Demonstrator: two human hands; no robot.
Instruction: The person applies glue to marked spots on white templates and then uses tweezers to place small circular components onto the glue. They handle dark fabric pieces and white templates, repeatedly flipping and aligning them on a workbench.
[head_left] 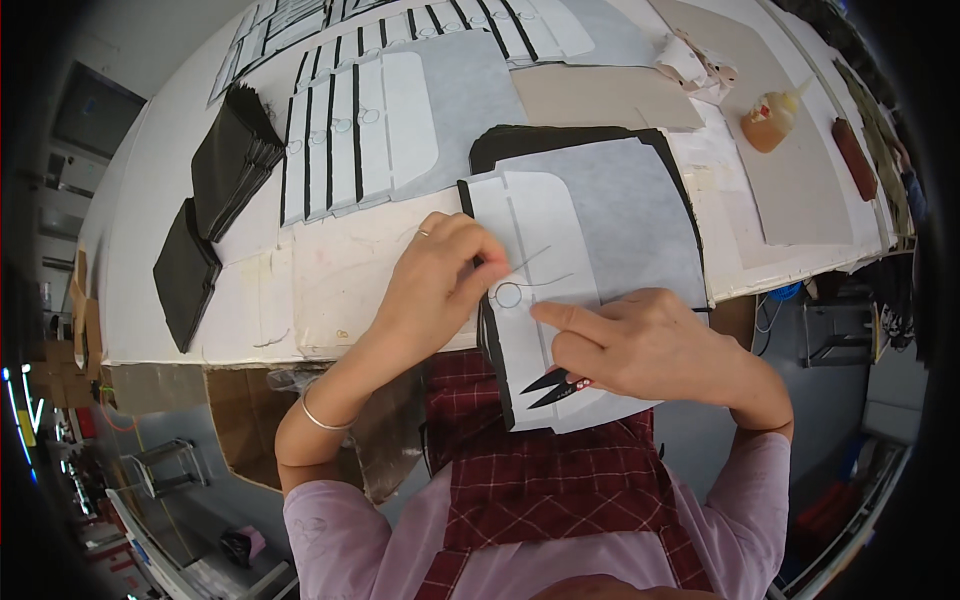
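A pale panel (pixel 560 215) with a white flap strip and black edging lies on a stack at the table's near edge, its front part hanging over toward my lap. On the strip is a small white disc (pixel 508 294) with dark thread (pixel 545 281) around it and two loose ends running to the right. My left hand (pixel 445 275) has thumb and index finger pinched on the thread just above the disc. My right hand (pixel 645 345) holds black scissors (pixel 550 388) in its curled fingers, blades pointing left. Its index finger stretches to the panel beside the disc.
Two stacks of black pieces (pixel 235 155) lie at the left. Behind are rows of similar white panels (pixel 360 135) with black strips. At the right are a grey-beige board (pixel 775 185), a bottle of amber liquid (pixel 770 120) and a reddish-brown tool handle (pixel 853 160).
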